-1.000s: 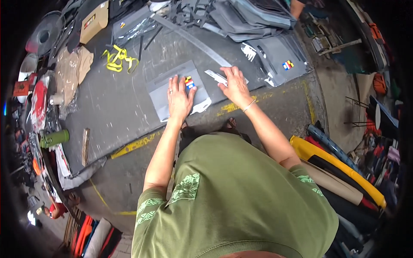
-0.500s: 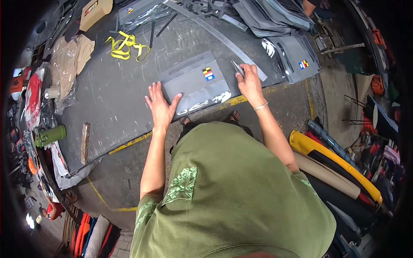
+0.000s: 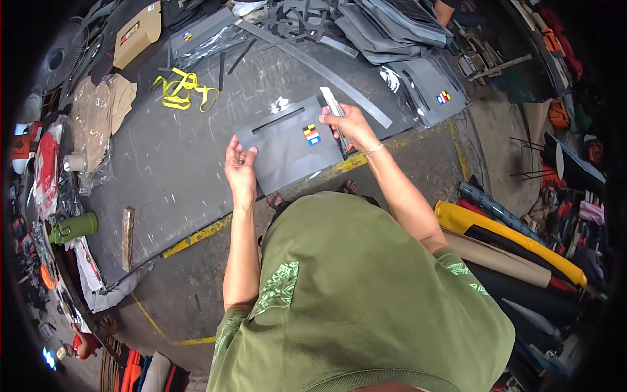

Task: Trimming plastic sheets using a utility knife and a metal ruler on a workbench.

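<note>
A flat grey sheet-material panel [image 3: 281,153] is at the table's near edge, with a long dark slot along its far side and a small multicoloured patch at its right. My left hand [image 3: 240,173] pinches its left edge, thumb on top and fingers beneath. In my right hand [image 3: 351,125], beside the panel's right edge, is a snap-off utility knife [image 3: 332,103], pointing away from me. Whether the right fingers also touch the panel, I cannot tell. Beyond the knife lies a long metal ruler [image 3: 320,75].
Yellow strap [image 3: 186,88] lies loosely coiled at the far left of the dark table [image 3: 189,163]. Stacked grey pieces [image 3: 392,29] sit at the far right, near another patched panel [image 3: 431,91]. A wooden stick [image 3: 128,238] and green bottle [image 3: 73,227] are at left. Fabric rolls [image 3: 503,238] stand right.
The panel has been lifted and tilted, and its slot now shows open. My left hand went from lying flat to pinching its edge. My right hand moved left with the knife to the panel's side.
</note>
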### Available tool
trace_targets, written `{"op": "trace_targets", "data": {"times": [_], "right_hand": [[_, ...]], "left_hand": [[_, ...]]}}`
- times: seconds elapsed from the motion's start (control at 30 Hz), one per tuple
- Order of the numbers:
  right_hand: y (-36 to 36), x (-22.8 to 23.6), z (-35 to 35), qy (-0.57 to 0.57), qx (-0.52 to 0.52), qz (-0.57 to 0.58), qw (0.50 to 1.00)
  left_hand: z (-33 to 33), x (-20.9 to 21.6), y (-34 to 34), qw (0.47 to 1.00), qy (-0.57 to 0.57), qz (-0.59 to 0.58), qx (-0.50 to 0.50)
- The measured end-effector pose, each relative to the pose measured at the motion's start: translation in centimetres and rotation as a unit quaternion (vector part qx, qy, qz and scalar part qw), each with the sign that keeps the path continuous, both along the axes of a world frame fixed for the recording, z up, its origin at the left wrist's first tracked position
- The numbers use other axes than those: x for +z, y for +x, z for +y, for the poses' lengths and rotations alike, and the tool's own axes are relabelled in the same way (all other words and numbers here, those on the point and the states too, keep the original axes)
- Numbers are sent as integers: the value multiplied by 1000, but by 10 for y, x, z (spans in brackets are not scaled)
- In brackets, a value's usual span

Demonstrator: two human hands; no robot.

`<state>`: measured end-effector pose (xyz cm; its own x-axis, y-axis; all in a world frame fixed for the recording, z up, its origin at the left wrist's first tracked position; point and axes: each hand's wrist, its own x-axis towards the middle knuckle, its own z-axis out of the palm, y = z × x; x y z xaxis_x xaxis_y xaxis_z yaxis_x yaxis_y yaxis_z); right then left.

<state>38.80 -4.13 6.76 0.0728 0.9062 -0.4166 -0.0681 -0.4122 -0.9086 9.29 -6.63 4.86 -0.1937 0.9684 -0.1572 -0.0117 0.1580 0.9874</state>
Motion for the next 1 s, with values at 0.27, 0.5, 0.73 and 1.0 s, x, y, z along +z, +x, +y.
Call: {"op": "trace_targets", "data": {"times": [0.27, 0.5, 0.73, 1.0], "right_hand": [[12, 97, -20, 82, -32, 127, 988], [23, 129, -27, 143, -76, 152, 975], [24, 112, -41, 119, 4, 114, 986], [60, 0, -42, 162, -10, -551, 819]], "left_hand": [[10, 97, -5, 977, 75, -200, -17], [21, 133, 6, 972, 92, -213, -41], [55, 108, -12, 996, 38, -16, -76], [59, 41, 38, 824, 91, 544, -126]]}}
